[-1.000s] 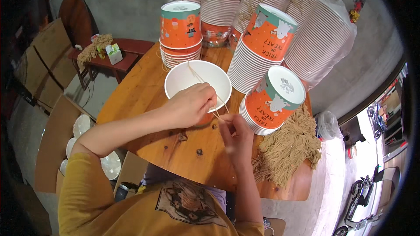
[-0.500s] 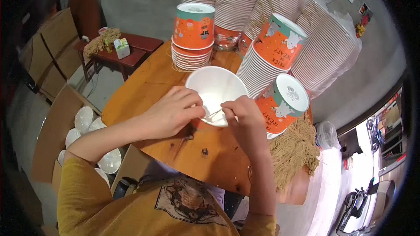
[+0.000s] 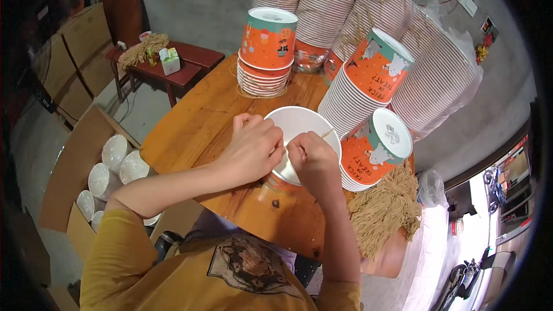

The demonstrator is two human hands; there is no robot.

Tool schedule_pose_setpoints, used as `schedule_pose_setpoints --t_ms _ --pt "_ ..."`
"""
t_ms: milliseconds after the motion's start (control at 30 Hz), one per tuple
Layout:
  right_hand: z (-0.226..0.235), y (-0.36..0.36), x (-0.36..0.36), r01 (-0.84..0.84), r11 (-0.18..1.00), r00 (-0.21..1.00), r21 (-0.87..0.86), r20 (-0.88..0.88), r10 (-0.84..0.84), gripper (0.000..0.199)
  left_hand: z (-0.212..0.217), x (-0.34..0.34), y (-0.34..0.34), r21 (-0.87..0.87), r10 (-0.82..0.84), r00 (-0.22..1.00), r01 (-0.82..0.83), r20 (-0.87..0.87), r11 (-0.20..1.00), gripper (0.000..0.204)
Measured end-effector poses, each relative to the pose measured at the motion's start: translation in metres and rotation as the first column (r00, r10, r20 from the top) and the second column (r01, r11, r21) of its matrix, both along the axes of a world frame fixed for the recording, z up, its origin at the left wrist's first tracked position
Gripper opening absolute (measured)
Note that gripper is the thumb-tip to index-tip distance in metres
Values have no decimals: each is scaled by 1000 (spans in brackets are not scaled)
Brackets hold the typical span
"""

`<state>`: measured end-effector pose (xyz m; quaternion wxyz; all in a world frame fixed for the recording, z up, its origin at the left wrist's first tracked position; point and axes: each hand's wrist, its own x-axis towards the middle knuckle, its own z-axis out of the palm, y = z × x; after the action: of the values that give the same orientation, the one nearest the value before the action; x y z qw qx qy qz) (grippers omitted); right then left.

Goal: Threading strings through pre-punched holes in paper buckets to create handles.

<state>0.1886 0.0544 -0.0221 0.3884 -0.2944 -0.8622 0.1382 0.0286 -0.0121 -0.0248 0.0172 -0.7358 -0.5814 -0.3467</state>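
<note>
A white-lined paper bucket (image 3: 305, 118) stands mouth up on the wooden table in front of me. Both hands work over its near side. My left hand (image 3: 252, 148) is at the left rim with its fingers bent closed, pinching a thin beige cord. My right hand (image 3: 315, 160) is closed on the cord too, reaching over the right part of the mouth. A short cord end (image 3: 327, 134) sticks up past its knuckles. Fingers cover most of the stretch between the hands.
Upside-down orange and green buckets stand in stacks at the back left (image 3: 267, 40) and right (image 3: 377, 69). A heap of beige cords (image 3: 389, 207) lies at the table's right edge. Tall wrapped stacks (image 3: 438, 75) rise behind. Lower left, a carton (image 3: 75, 167) holds several buckets.
My hands have come closer together over the bucket. The right hand has turned, and a cord end now shows beyond its knuckles. The whole view has shifted a little.
</note>
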Motion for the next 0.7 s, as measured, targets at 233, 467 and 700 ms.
schedule_pose_setpoints --t_ms 233,467,700 --pt "-5 4 -2 286 904 958 319 -108 -265 12 1 -8 -5 26 -89 991 87 97 996 9" --pt "-1 1 -3 356 860 932 365 -78 -353 14 -1 -33 -6 68 -403 897 420 -184 905 23" --pt "37 -12 31 -156 931 970 -330 126 207 19 12 -70 -9 69 -348 927 360 -139 930 22"
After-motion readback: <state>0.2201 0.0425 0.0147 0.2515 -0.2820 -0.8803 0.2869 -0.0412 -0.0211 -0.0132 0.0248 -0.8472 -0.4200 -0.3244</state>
